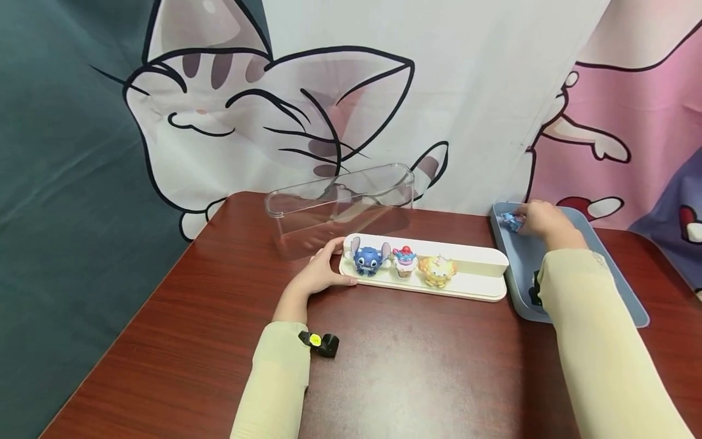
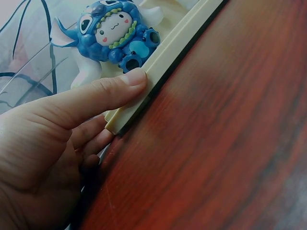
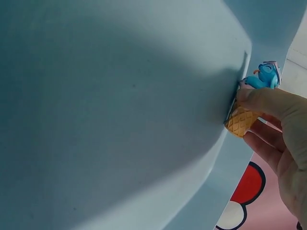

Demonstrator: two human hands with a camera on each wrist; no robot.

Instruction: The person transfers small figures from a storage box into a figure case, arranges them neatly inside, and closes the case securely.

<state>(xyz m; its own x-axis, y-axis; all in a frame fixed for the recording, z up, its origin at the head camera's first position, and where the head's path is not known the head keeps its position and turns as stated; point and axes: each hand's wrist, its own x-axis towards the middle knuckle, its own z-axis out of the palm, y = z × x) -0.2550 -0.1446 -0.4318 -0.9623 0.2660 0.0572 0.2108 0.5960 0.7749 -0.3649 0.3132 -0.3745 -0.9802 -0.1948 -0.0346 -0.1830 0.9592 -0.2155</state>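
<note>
At the table's middle, my left hand [image 1: 318, 272] holds the left end of a white stepped display base [image 1: 477, 283]. Its thumb lies along the front edge, with the other fingers around the end, as the left wrist view shows. Three figurines stand on the base: a blue big-eared one [image 1: 368, 259], a cupcake-shaped one with a red top [image 1: 405, 262] and a yellow one [image 1: 437, 271]. Over the blue-grey tray [image 1: 518, 268], my right hand [image 1: 545, 224] pinches an ice-cream-cone figurine [image 3: 242, 120] with a blue character on top, close to the tray's far wall.
A clear plastic cover [image 1: 340, 210] stands behind the base. Partly hidden by the right sleeve, a dark object [image 1: 534, 289] is in the tray. A cat-printed curtain [image 1: 219, 122] hangs behind the table. The left wrist wears a black camera strap [image 1: 326, 345].
</note>
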